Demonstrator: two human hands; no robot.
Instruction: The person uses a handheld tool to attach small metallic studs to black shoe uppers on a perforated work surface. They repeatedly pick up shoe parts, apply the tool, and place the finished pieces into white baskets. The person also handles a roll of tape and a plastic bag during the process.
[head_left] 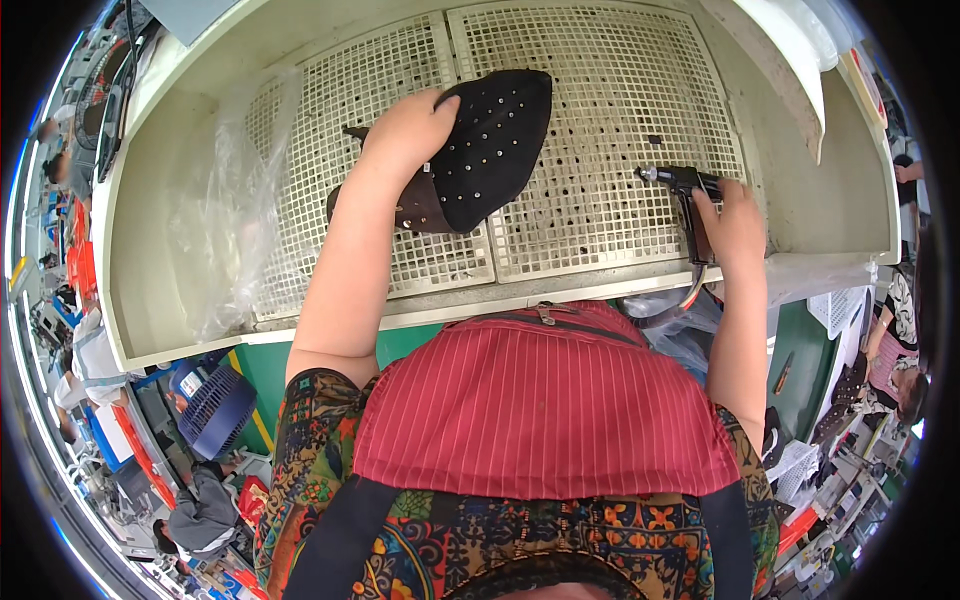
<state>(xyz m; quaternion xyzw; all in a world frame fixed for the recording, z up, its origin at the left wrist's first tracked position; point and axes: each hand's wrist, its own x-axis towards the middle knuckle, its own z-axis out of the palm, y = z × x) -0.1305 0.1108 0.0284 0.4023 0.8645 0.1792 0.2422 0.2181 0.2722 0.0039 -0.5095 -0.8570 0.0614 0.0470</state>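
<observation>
My left hand (403,130) grips a black studded shoe upper (490,145) with a brown lining, holding it over the white perforated grid (600,100) of a booth. My right hand (735,222) is closed around the handle of a dark air spray gun (680,182), whose nozzle points left toward the shoe piece. The gun's hose drops below the booth's front edge.
The booth has cream walls (150,200) and a clear plastic sheet (225,200) on its left side. A blue fan (215,410) stands on the floor at lower left. Other people work at lower left and far right. A red striped apron (540,400) covers my front.
</observation>
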